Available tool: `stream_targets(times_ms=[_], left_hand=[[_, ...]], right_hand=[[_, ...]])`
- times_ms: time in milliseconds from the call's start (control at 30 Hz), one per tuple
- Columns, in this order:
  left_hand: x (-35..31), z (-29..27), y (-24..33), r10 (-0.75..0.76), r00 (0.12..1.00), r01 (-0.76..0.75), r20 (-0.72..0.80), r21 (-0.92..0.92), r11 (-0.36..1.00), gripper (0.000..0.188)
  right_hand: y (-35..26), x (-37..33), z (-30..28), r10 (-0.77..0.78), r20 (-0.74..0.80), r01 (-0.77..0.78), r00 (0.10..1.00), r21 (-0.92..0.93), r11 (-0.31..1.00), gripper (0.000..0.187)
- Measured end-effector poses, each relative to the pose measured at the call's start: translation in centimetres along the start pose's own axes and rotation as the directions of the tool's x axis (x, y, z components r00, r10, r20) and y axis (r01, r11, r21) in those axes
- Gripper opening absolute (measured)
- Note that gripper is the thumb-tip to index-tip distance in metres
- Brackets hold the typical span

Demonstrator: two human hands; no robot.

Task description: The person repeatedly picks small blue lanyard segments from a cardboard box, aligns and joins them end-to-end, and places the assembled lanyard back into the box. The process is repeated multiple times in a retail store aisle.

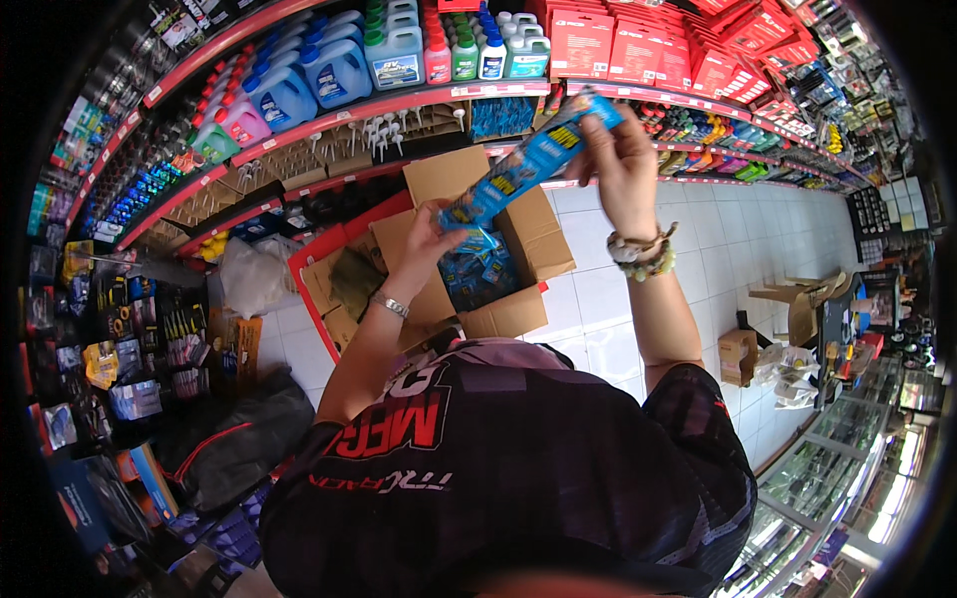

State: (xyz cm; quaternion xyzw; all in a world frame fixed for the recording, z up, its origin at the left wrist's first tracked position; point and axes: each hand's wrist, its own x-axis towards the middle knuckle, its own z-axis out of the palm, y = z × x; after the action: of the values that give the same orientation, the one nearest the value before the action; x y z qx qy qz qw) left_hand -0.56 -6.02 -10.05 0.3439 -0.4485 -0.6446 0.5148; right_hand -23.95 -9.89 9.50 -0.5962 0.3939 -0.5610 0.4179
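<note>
A long blue strip of joined sachets (526, 165) with yellow lettering stretches slantwise between my hands. Its lower left end is gripped by my left hand (427, 241), fingers closed round the edge. The upper right end is pinched in my right hand (622, 159), near the shelf front. Below the strip stands an open cardboard box (539, 237) with its flaps folded out. More blue sachets (480, 274) lie inside the box, partly covered by my left hand and the strip.
Ahead, shelves carry blue jugs (336, 72), small bottles (437, 58) and red packages (582, 45). A second carton (321, 274) and a clear plastic bag (251, 277) lie left of the box. Glass display cases (847, 439) and a small carton (738, 357) stand at right on white tile floor (698, 234).
</note>
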Motion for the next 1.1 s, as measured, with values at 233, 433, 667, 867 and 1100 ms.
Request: stream_targets(times_ms=[233, 433, 667, 867, 1100], left_hand=[[0.5, 1.0, 4.3, -0.03, 0.992, 0.06, 0.126, -0.243, 0.968, 0.067], [0.4, 1.6, 5.5, -0.16, 0.891, 0.103, 0.424, 0.155, 0.983, 0.085], [1.1, 2.3, 7.0, 0.094, 0.922, -0.324, 0.375, 0.619, 0.716, 0.061], [1.5, 5.3, 9.0, 0.37, 0.923, -0.296, 0.107, 0.812, 0.503, 0.021], [1.5, 4.4, 13.1, -0.054, 0.991, 0.026, 0.121, 0.221, 0.975, 0.025]], right_hand=[[0.3, 1.3, -2.3, 0.012, -0.148, -0.005, 0.989, 0.046, 0.999, 0.019], [-3.2, 2.0, -3.9, -0.241, -0.284, 0.238, 0.928, -0.046, 0.97, 0.019], [-11.3, 3.0, -3.7, -0.459, -0.2, 0.452, 0.865, -0.086, 0.888, 0.017], [-15.0, 6.3, -4.1, -0.642, -0.243, 0.602, 0.727, -0.226, 0.766, 0.019], [-14.4, 6.5, -4.8, -0.317, -0.049, 0.285, 0.947, -0.322, 0.903, 0.018]])
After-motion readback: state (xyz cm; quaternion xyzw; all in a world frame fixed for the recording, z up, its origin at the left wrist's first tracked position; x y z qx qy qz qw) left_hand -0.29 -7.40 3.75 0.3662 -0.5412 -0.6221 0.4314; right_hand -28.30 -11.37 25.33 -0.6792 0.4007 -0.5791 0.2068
